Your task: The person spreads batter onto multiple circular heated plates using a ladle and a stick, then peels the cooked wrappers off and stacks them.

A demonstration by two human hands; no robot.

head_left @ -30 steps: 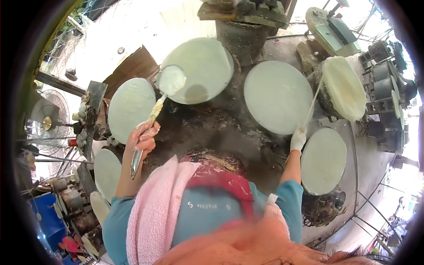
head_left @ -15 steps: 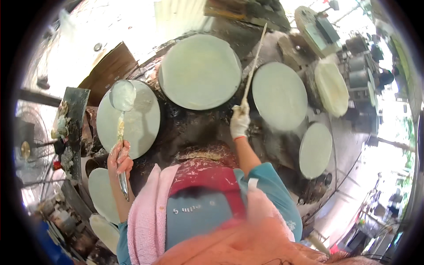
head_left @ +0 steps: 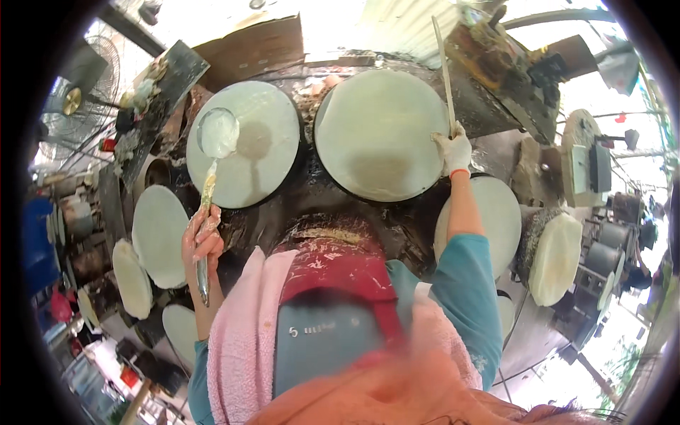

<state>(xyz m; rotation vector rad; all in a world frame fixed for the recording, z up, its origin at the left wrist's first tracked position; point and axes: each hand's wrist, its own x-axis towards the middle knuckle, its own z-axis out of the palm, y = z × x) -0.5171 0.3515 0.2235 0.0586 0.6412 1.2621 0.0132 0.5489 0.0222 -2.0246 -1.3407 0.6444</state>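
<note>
My left hand (head_left: 204,237) is closed round the handle of a metal ladle (head_left: 218,133). The ladle's bowl has pale, whitish stuff in it and hangs over the left round disc (head_left: 273,113), casting a shadow there. My right hand (head_left: 455,152), in a white glove, grips a long thin stick (head_left: 443,71) that points up and away. It is at the right edge of the middle round disc (head_left: 379,113). Both discs have smooth pale-green tops. Below my right hand, my forearm crosses another pale disc (head_left: 492,219).
More pale discs stand at the left (head_left: 159,234). A thick-rimmed oval slab (head_left: 556,258) is at the right. Behind the discs are a brown cardboard sheet (head_left: 251,49) and a cluttered stand (head_left: 496,78). A fan (head_left: 99,64) stands at the far left.
The view has turned left, so the discs appear shifted right and clockwise. My right hand with the stick has come to the middle disc's right edge. The ladle remains over the left disc.
</note>
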